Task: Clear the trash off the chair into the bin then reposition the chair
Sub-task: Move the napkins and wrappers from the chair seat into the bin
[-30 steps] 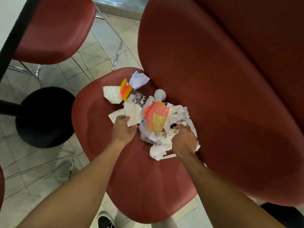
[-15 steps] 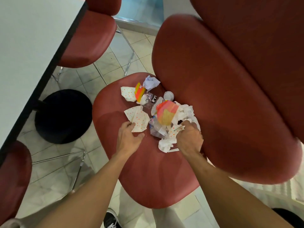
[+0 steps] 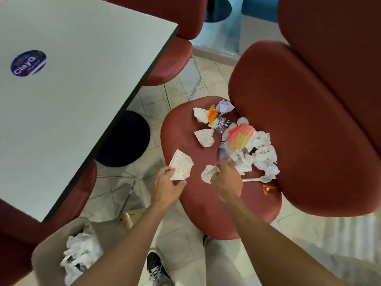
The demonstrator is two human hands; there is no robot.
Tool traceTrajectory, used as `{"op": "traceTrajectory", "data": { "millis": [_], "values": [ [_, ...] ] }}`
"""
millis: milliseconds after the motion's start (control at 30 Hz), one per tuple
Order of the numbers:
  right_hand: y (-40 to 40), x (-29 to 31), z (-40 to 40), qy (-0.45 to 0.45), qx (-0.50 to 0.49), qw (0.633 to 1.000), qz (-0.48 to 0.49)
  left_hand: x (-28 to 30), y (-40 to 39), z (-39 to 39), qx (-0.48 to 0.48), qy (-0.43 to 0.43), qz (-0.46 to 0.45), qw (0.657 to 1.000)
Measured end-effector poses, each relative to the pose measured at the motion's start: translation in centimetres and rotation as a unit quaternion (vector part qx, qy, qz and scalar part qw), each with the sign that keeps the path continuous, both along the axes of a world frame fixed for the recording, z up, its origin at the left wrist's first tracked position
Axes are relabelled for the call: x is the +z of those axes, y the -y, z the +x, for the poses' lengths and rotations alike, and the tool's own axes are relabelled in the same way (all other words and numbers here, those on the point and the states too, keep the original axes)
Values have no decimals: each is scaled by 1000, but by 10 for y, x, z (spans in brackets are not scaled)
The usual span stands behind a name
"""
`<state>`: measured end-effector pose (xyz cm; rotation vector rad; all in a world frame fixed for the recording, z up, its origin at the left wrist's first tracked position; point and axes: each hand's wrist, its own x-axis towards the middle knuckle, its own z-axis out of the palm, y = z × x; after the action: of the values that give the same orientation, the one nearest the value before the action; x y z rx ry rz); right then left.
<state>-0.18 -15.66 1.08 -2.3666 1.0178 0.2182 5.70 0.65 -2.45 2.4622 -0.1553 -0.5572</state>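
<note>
A red chair holds a litter pile: crumpled white tissues, an orange-yellow wrapper, dotted paper pieces, a white plastic spoon. My left hand pinches a dotted paper scrap lifted off the seat's left edge. My right hand grips another dotted scrap at the near edge of the pile. A tan bin with white tissue inside stands on the floor at lower left.
A grey table with a blue sticker fills the upper left, on a black round base. More red chairs stand behind and to the left. The chair's backrest rises on the right. My shoe is below.
The view pulled back and the bin came into sight. My left hand lifted a dotted scrap off the seat toward the left. My right hand shifted from the tissues to a scrap.
</note>
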Motion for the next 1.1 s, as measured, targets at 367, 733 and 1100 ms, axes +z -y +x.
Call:
{"op": "traceTrajectory", "data": {
  "millis": [367,733,1100],
  "values": [
    [-125,17,-15,-2,85,996,18,10,-147,-53,85,-12,16,996],
    [-270,11,-8,-23,209,976,49,3,-290,-99,237,-19,17,971],
    [-383,-4,-17,-44,293,952,79,-14,-385,-134,316,-57,17,947]
  ]
}}
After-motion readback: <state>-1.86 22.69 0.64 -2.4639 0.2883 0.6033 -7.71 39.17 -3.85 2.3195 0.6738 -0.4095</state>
